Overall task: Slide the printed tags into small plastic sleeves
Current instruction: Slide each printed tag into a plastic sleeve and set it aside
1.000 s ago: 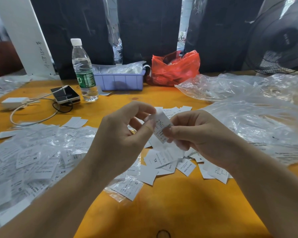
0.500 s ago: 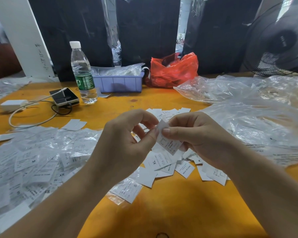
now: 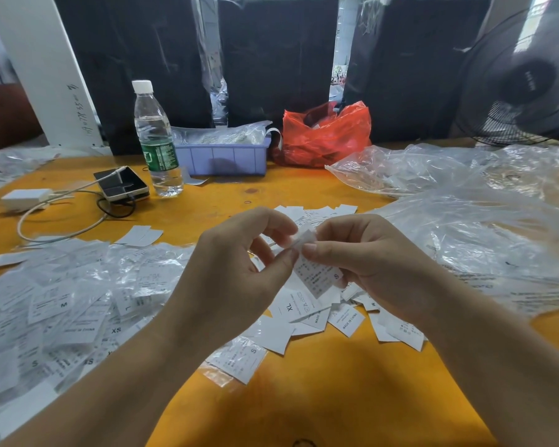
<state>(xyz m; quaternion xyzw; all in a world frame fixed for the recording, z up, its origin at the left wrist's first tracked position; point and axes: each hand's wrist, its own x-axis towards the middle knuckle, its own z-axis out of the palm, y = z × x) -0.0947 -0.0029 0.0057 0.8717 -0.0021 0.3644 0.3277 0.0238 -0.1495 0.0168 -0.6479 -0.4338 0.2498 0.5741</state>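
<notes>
Tag [image 3: 318,275] marked S hangs between both hands above the orange table [image 3: 320,398], long axis slanting from upper left to lower right, print facing up. Left hand [image 3: 236,279] pinches its blurred top corner with thumb and forefinger; right hand [image 3: 368,262] curls round its right side, thumb pressed on top. Whether a plastic sleeve covers it cannot be told. Loose tags [image 3: 346,317] lie beneath, sleeved ones [image 3: 71,304] at left, clear bags [image 3: 471,240] at right.

I see the printed tag [image 3: 318,275] now hanging lower, beneath my right hand [image 3: 365,262], where a second ago it stood up between both thumbs. My left hand [image 3: 236,275] now pinches only its top edge.
</notes>
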